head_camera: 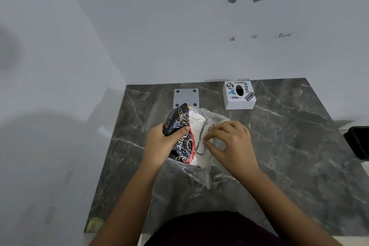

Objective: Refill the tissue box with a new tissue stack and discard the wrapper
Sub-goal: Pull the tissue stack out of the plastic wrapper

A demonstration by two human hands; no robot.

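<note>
- Wall fills the upper frame; a dark marble table (289, 146) takes the lower centre and right.
- Left hand (159, 146), left of centre, is closed round the dark printed side of the tissue pack (185, 134), thumb on top and fingers curled under, so the pack stands tilted off the table.
- Wrapper (201, 173), clear plastic, covers the pack and trails loose toward the bottom of the frame, lying on the table.
- Base plate (185, 97), grey with four dark dots, lies flat just above the pack, partly hidden by it; it is likely the box's bottom, though I cannot be sure.
- Right hand (229, 142), just right of the pack, has thumb and fingertips pinched together on the clear plastic at the white label; the rest of the hand is loosely curled.
- Tissue box (238, 95), white with stickers and a dark oval slot, sits upper right of centre, well apart from both hands.
- Dark object (357, 142) at the right edge may be a bin; too cut off to tell.
- Step in hand, as I judge: opening the wrapper. Next, the pinch must tear or peel the plastic while the left hand holds the stack firm.
</note>
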